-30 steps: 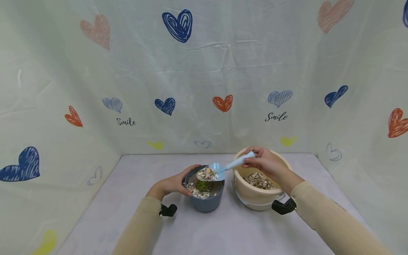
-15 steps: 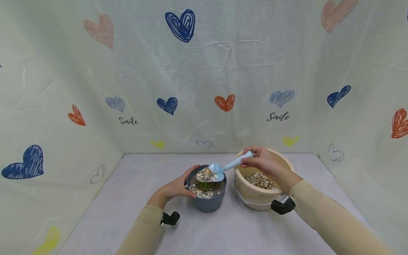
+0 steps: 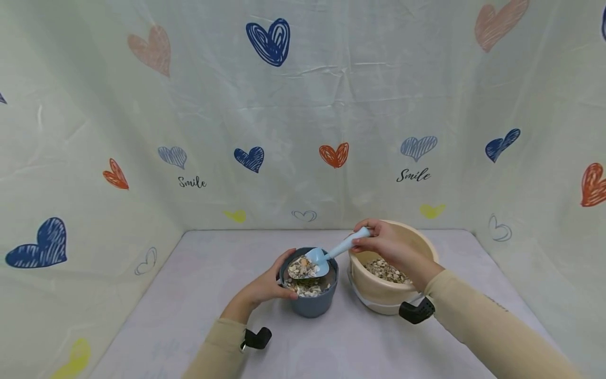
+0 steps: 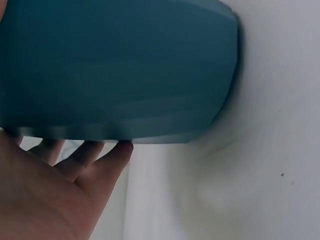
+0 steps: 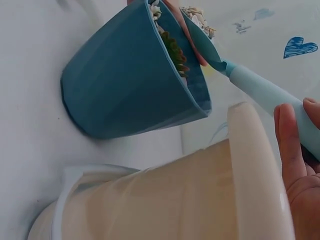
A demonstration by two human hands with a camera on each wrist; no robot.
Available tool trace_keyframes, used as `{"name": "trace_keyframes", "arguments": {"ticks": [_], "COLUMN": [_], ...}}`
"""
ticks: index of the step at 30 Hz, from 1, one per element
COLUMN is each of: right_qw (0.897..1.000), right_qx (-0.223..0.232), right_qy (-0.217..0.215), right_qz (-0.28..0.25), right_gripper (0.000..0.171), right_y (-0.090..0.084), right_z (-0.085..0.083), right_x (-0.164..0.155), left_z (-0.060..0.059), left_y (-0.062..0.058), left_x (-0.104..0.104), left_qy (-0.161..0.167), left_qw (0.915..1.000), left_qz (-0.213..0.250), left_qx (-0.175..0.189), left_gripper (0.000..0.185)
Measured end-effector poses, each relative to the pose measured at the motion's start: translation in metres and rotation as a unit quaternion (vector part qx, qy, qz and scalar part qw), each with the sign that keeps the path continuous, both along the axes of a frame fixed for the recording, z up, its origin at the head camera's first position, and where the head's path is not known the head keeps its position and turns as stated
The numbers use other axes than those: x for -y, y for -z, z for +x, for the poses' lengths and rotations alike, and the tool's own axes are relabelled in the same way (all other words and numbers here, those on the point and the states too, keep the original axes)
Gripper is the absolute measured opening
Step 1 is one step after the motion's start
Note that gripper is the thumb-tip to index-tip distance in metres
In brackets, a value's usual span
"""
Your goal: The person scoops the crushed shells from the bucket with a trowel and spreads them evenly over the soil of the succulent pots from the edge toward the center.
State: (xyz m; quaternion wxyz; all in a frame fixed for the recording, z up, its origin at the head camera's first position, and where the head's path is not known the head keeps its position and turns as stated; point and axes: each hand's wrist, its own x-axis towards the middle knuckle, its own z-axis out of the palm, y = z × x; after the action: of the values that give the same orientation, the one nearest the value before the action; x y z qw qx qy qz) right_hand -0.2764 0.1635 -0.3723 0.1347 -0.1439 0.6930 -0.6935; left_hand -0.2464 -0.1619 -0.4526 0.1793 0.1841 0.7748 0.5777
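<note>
The bucket point(image 3: 379, 295) is cream plastic, round and wide, part-filled with pale pebbles point(image 3: 384, 270); it stands on the white table point(image 3: 199, 295) to the right of the pot and just beside it. The pot point(image 3: 310, 304) is grey-blue, smaller, tapering to its base, and upright near the table's middle. Inside it lie more pale pebbles around a bit of green plant point(image 5: 175, 52). The scoop point(image 3: 316, 261) is light blue with a rounded handle; its bowl, tilted down to the left, hangs over the pot's mouth with a heap of pebbles on it.

A cloth backdrop point(image 3: 303, 105) printed with hearts closes in the table on three sides. The bucket's rim fills much of the right wrist view and hides the pot's far side there.

The left hand point(image 3: 265, 287) cups the pot's left wall, thumb at the rim, fingers point(image 4: 87, 152) curved round behind the pot. The right hand point(image 3: 385, 245) sits above the bucket's rim, fingers and thumb curled round the end of the scoop's handle, the bowl reaching away from them over the pot.
</note>
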Motion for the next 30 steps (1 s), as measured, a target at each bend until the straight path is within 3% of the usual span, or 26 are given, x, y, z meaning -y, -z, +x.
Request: {"name": "trace_keyframes", "arguments": {"ticks": [21,30], "right_qw": [0.998,0.998], "right_qx": [-0.022,-0.035], "right_qy": [0.009,0.004], "right_qz": [0.060,0.057], "right_gripper": [0.029,0.030], "right_y": [-0.007,-0.011], "right_z": [0.000,-0.001], "right_x": [0.016,0.021], "left_z": [0.014,0.019], "left_y": [0.008,0.007], "left_x": [-0.018,-0.023], "left_qy": [-0.080,-0.112], "left_qw": [0.9967,0.9937], "left_qz": [0.015,0.008], "left_qx": [-0.006,-0.004], "left_gripper": [0.117,0.116]}}
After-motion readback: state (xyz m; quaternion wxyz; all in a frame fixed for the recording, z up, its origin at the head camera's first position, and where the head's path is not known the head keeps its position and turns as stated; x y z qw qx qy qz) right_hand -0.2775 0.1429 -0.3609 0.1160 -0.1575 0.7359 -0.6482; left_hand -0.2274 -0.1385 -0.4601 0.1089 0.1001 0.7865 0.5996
